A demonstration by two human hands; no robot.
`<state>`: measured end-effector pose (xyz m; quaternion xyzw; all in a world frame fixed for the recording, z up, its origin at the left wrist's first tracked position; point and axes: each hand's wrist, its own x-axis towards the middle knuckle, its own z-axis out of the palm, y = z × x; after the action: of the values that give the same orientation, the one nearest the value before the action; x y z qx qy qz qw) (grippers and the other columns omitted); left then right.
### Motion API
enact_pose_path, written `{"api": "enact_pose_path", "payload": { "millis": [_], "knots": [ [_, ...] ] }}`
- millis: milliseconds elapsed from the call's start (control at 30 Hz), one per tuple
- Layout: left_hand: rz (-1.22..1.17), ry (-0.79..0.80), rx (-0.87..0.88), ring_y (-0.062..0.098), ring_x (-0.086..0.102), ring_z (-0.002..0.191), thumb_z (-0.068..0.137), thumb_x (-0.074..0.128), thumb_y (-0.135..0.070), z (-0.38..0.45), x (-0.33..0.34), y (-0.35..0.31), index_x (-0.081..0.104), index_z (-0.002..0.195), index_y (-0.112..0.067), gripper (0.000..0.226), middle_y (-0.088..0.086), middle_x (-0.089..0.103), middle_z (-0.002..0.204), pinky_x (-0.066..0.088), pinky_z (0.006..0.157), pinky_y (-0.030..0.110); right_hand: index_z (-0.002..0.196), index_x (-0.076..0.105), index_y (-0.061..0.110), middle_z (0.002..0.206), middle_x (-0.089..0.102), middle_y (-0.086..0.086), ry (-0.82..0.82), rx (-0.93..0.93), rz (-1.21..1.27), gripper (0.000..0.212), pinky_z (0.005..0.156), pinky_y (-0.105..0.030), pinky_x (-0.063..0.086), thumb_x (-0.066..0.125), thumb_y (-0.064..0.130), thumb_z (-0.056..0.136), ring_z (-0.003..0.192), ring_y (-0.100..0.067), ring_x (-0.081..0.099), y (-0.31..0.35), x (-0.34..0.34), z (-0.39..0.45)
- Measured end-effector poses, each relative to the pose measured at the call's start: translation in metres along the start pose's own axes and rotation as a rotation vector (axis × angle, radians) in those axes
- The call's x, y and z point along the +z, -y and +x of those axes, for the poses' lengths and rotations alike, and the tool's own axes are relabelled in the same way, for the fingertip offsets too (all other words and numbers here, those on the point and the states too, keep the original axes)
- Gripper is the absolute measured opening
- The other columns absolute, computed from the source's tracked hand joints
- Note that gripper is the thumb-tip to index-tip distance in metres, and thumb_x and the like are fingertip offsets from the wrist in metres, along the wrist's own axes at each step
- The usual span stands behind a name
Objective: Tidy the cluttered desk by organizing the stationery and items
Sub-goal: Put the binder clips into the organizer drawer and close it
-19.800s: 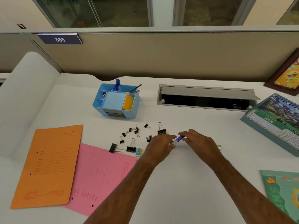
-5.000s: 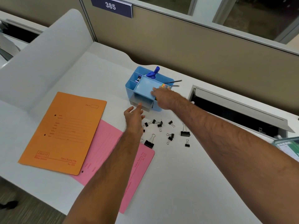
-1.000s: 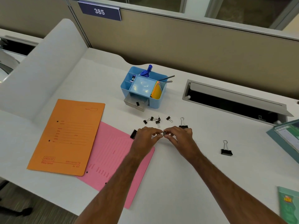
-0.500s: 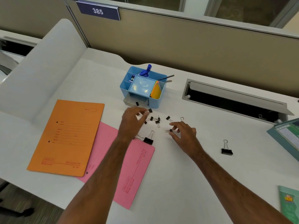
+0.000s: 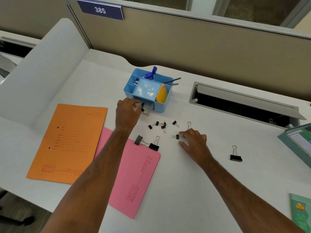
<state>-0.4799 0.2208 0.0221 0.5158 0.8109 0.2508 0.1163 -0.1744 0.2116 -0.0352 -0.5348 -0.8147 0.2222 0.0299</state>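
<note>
Clips going into the little drawer of the blue organizer (image 5: 148, 91).

The left hand (image 5: 127, 111) pinches small black binder clips (image 5: 143, 106) over the open drawer (image 5: 149, 110), likely to drop them in so they stay together. The right hand (image 5: 193, 140), fingers spread wide, touches another tiny clip (image 5: 176, 136) on the white desk (image 5: 185, 190). More black clips with silver handles lie nearby. Orange and pink folders wait on the left.

White desk (image 5: 185, 190), tan partition (image 5: 185, 47)
</note>
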Motion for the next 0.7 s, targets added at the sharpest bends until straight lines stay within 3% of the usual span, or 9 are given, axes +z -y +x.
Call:
{"api": "enact_pose_path", "payload": {
  "millis": [267, 467, 600, 700],
  "knots": [
    [-0.218, -0.068, 0.005, 0.013, 0.049, 0.104, 0.097, 0.068, -0.022, -0.060, 0.014, -0.007, 0.064, 0.117, -0.022, 0.020, -0.007, 0.060, 0.099, 0.048, 0.086, 0.029, 0.126, 0.066, 0.029, 0.116, 0.064, 0.005, -0.019, -0.028, -0.109, 0.033, 0.087, -0.040, 0.029, 0.067, 0.037, 0.094, 0.111, -0.021, 0.058, 0.005, 0.002, 0.006],
    [-0.263, 0.074, -0.022, 0.009, 0.046, 0.104, 0.098, 0.068, -0.022, -0.102, 0.037, -0.020, 0.065, 0.114, -0.025, 0.017, -0.012, 0.058, 0.099, 0.054, 0.083, 0.033, 0.096, 0.066, 0.033, 0.094, 0.062, 0.012, -0.076, -0.040, -0.172, 0.011, 0.074, -0.036, 0.019, 0.072, 0.038, 0.089, 0.090, -0.016, 0.057, 0.005, 0.005, 0.005],
    [-0.245, 0.175, -0.017, 0.007, 0.047, 0.106, 0.098, 0.067, -0.024, -0.116, 0.047, -0.028, 0.066, 0.112, -0.027, 0.014, -0.013, 0.060, 0.100, 0.053, 0.086, 0.032, 0.096, 0.066, 0.032, 0.094, 0.063, 0.012, -0.104, -0.040, -0.204, 0.008, 0.072, -0.034, 0.011, 0.070, 0.035, 0.090, 0.089, -0.017, 0.058, 0.007, 0.006, 0.006],
    [-0.226, 0.177, 0.003, 0.010, 0.050, 0.104, 0.097, 0.068, -0.023, -0.120, 0.050, -0.031, 0.066, 0.111, -0.025, 0.014, -0.012, 0.062, 0.101, 0.053, 0.084, 0.031, 0.096, 0.067, 0.028, 0.096, 0.063, 0.010, -0.102, -0.040, -0.204, 0.007, 0.075, -0.036, 0.016, 0.066, 0.033, 0.091, 0.091, -0.018, 0.058, 0.010, 0.007, 0.008]
  ]
}}
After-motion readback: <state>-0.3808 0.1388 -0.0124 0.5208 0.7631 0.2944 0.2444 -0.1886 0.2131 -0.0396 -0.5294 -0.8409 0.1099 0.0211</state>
